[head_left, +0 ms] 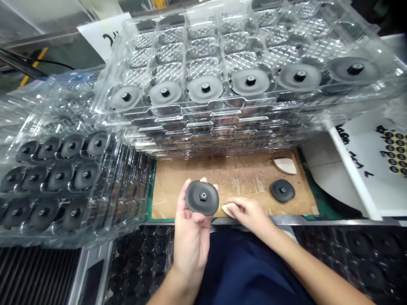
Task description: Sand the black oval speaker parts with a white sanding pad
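Note:
My left hand (190, 228) holds a dark grey rounded-square rubber disc (202, 199) up on its fingertips, with a central threaded stud facing me. My right hand (249, 214) lies over a small cream pad (229, 209), its fingers closed on the pad beside the disc's lower right edge. A second dark disc (282, 190) rests on the brown cardboard mat (235, 182), to the right of my hands. Behind it, a cream wedge-shaped piece (285, 166) lies near the mat's far edge.
Stacked clear blister trays (203, 63) holding grey discs tower behind the mat, and another stack (54, 178) stands at left. A sheet of small round labels (394, 152) lies at right. Dark parts (140, 262) fill trays below the metal bench edge (286, 220).

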A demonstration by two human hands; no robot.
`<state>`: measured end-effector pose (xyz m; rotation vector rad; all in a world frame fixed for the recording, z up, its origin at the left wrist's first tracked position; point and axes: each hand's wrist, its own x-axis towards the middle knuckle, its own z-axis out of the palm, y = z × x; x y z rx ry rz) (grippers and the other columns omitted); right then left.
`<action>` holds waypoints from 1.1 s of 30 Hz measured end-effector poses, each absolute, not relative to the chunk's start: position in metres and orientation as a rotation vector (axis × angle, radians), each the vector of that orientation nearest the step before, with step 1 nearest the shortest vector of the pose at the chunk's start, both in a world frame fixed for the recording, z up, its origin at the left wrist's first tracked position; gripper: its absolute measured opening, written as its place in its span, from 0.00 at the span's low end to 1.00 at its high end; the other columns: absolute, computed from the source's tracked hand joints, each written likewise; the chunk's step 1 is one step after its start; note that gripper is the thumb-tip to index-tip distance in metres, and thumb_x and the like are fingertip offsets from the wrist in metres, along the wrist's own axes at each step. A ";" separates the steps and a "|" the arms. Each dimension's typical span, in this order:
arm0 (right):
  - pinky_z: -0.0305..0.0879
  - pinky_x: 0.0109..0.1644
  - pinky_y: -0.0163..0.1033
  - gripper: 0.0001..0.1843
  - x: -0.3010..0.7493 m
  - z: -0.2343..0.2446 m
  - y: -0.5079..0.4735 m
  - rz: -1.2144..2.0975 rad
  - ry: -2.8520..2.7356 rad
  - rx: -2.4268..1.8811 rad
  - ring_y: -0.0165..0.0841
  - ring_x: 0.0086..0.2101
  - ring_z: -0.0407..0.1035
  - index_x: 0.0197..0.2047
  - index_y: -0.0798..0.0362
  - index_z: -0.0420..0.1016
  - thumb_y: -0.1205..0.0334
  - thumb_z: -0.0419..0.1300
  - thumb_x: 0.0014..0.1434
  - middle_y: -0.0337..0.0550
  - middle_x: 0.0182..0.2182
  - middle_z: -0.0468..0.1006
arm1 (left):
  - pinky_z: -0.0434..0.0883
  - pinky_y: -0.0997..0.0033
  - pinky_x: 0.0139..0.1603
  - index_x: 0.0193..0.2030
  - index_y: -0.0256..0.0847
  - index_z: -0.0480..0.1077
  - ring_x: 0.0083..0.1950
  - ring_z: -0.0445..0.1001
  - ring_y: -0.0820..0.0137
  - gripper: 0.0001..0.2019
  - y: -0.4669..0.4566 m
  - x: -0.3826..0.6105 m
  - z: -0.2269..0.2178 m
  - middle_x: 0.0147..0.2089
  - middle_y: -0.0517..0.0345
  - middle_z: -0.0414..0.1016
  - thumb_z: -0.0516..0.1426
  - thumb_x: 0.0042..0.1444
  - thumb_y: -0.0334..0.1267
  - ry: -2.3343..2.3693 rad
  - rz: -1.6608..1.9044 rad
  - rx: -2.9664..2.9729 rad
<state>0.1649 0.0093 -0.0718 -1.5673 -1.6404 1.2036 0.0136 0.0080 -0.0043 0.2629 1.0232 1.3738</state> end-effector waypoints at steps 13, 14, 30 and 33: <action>0.68 0.41 0.31 0.10 0.142 0.049 0.037 1.142 -1.932 -1.140 0.28 0.34 0.72 0.38 0.53 0.74 0.72 0.53 0.60 0.39 0.33 0.77 | 0.74 0.78 0.42 0.47 0.48 0.75 0.42 0.78 0.69 0.22 0.002 0.014 -0.003 0.43 0.58 0.80 0.68 0.41 0.36 0.961 1.052 0.199; 0.68 0.40 0.32 0.10 0.141 0.047 0.037 1.084 -1.922 -1.177 0.28 0.33 0.71 0.38 0.53 0.74 0.71 0.52 0.61 0.39 0.33 0.77 | 0.75 0.77 0.42 0.45 0.46 0.76 0.41 0.78 0.68 0.21 0.002 0.014 -0.002 0.40 0.58 0.80 0.69 0.40 0.37 0.943 1.046 0.221; 0.58 0.36 0.40 0.12 0.171 0.046 0.033 0.455 -2.057 -1.060 0.32 0.29 0.65 0.41 0.55 0.76 0.71 0.51 0.64 0.42 0.32 0.79 | 0.70 0.73 0.54 0.52 0.45 0.72 0.53 0.74 0.65 0.30 0.001 0.008 0.015 0.51 0.56 0.77 0.69 0.38 0.42 0.871 0.977 0.206; 0.58 0.38 0.39 0.12 0.165 0.042 0.040 0.692 -2.058 -0.927 0.30 0.29 0.65 0.40 0.54 0.76 0.69 0.51 0.65 0.39 0.33 0.80 | 0.71 0.75 0.51 0.49 0.42 0.74 0.50 0.75 0.65 0.28 0.000 0.008 0.015 0.47 0.55 0.79 0.69 0.37 0.43 0.811 0.907 0.231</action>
